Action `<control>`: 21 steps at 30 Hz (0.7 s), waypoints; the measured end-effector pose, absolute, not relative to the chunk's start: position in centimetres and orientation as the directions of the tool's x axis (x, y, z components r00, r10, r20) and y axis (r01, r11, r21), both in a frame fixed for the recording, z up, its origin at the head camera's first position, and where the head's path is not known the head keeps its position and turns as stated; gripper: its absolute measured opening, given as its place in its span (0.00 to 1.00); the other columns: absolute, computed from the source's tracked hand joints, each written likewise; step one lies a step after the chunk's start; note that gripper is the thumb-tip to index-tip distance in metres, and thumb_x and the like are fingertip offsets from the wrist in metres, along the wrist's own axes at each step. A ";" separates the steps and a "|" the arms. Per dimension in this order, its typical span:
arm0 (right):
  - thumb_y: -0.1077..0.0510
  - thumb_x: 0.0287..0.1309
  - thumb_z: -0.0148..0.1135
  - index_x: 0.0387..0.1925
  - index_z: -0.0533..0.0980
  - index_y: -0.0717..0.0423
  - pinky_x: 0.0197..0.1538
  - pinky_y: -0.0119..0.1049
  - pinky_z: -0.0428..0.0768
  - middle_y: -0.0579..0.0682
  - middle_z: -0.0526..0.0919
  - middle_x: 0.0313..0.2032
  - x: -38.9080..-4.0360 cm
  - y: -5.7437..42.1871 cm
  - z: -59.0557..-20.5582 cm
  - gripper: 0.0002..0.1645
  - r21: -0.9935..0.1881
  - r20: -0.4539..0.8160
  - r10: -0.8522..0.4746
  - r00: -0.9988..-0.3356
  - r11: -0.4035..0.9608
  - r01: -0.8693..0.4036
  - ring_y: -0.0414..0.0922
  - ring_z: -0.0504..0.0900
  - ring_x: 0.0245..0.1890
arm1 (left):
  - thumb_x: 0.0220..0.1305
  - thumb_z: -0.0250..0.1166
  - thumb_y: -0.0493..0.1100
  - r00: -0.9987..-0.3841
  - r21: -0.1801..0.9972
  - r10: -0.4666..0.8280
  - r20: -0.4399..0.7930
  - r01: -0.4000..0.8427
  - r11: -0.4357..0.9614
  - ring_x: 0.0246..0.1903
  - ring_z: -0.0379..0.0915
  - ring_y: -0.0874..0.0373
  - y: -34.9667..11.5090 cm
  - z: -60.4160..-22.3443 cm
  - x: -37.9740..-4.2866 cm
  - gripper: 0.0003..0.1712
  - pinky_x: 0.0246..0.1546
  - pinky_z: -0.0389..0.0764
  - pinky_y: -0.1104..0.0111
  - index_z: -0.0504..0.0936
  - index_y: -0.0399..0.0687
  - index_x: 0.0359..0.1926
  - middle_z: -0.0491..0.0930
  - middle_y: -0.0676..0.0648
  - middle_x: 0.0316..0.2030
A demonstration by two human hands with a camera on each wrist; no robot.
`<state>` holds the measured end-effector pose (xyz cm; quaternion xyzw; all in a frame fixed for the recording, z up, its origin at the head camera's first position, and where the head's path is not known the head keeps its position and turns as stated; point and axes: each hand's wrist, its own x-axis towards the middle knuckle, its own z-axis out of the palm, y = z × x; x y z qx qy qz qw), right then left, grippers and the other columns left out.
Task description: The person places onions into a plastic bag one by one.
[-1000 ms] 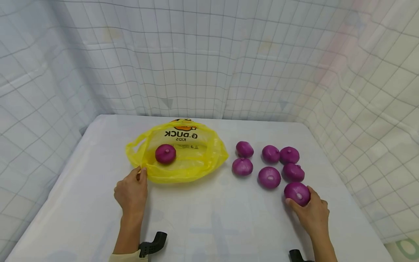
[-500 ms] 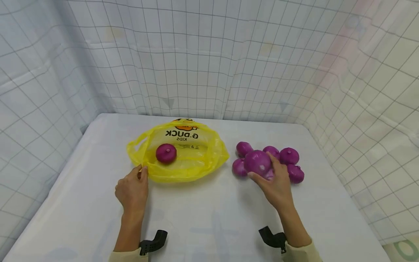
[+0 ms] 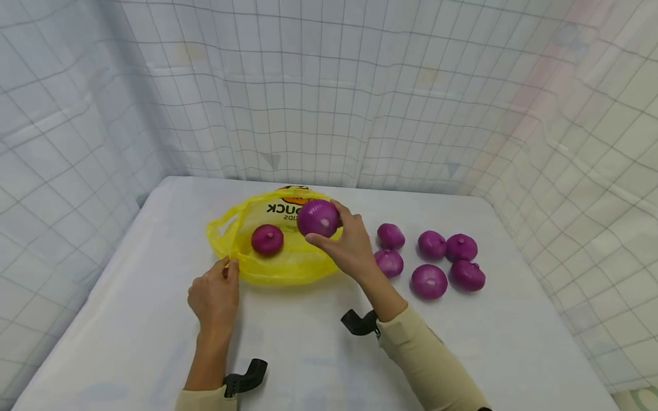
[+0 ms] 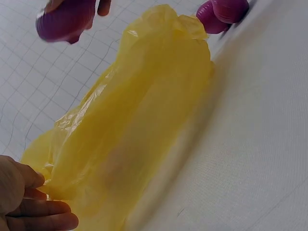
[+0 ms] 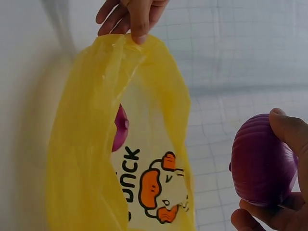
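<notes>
My left hand point(image 3: 215, 294) pinches the near left rim of a yellow plastic bag point(image 3: 288, 273), keeping its mouth spread. The bag has a duck print and lettering. Inside it lies one purple onion point(image 3: 267, 240), also partly visible past the bag's rim in the right wrist view. A second onion point(image 3: 318, 218) is gripped between the thumb and fingers of my right hand point(image 3: 349, 242), held up over the right part of the bag's opening. In the right wrist view this held onion point(image 5: 263, 161) shows ribbed skin, its far side hidden by the fingers.
Several more purple onions point(image 3: 429, 281) lie in a loose group on the white table point(image 3: 308, 354), to the right of the bag. White gridded curtains point(image 3: 329, 103) enclose the table at the back and both sides. A black camera mount sits on each wrist.
My right hand has picked the onion up from the front of the group and carried it left to the bag. My left hand keeps its pinch on the rim.
</notes>
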<state>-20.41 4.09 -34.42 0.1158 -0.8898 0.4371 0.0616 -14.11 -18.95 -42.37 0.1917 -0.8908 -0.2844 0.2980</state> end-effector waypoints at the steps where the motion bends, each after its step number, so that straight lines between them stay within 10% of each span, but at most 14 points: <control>1: 0.38 0.44 0.70 0.69 0.59 0.49 0.50 0.44 0.78 0.54 0.74 0.53 -20.9 3.3 -34.5 0.53 -0.765 0.196 -0.166 -0.966 0.590 -0.257 0.48 0.72 0.48 | 0.66 0.58 0.47 -0.749 0.618 -0.511 0.421 -0.176 0.766 0.31 0.81 0.34 -19.0 -42.3 -14.1 0.18 0.26 0.74 0.47 0.83 0.38 0.48 0.86 0.37 0.33; 21: 0.39 0.48 0.68 0.65 0.60 0.55 0.58 0.44 0.76 0.54 0.75 0.58 -27.4 -3.7 -40.0 0.48 -0.775 -0.097 -0.141 -0.985 0.632 -0.014 0.50 0.76 0.56 | 0.65 0.59 0.49 -0.744 0.584 -0.507 0.436 -0.194 0.788 0.28 0.82 0.37 -19.0 -42.0 -13.7 0.19 0.25 0.76 0.49 0.84 0.40 0.47 0.87 0.39 0.32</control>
